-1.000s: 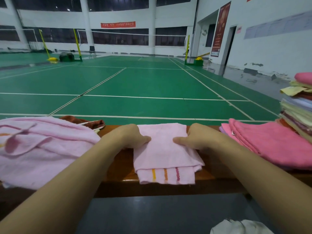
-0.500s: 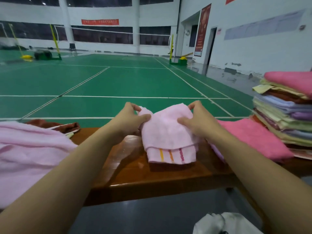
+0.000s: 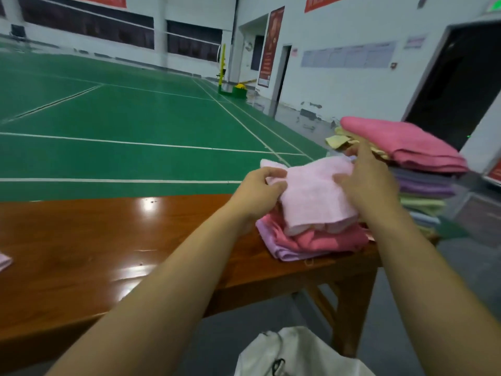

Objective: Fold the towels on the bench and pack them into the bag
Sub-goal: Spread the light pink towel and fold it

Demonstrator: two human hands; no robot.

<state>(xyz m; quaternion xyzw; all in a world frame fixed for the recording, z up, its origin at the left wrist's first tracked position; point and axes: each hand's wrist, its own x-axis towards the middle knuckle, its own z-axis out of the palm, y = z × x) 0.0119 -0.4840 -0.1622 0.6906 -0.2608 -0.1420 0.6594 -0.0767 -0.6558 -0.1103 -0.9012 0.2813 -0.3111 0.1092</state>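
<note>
— At the table's right end, what's in the hands?
— A folded pale pink towel. The left hand pinches its left edge, the right hand grips its right side.
— Where is it?
— Over a small pile, a darker pink towel on a lilac one. A taller stack stands just beside. A white bag lies on the floor below.

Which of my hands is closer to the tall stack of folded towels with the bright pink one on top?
Right. Your right hand reaches the tall stack of folded towels, fingertips beside its top layers, while gripping the pale pink folded towel. Your left hand grips that towel's far side, away from the stack.
</note>
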